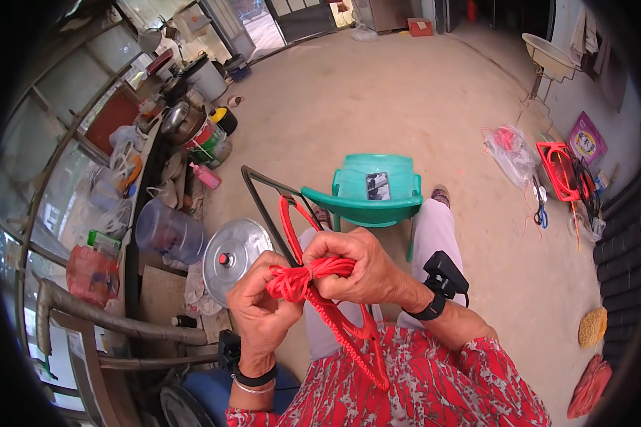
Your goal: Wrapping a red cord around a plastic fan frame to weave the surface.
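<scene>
Gripping from either side, the left hand (262, 307) and right hand (361, 272) pinch the red cord bundle (290, 283) before the patterned shirt (434, 373), held close, I judge remotely, to keep its gathered middle tight.

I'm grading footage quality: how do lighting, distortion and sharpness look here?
In the head view, the rim falls to black; the windows at left look bowed; daylight washes out the doorway at top; the bundled red cord looks reasonably sharp.
</scene>
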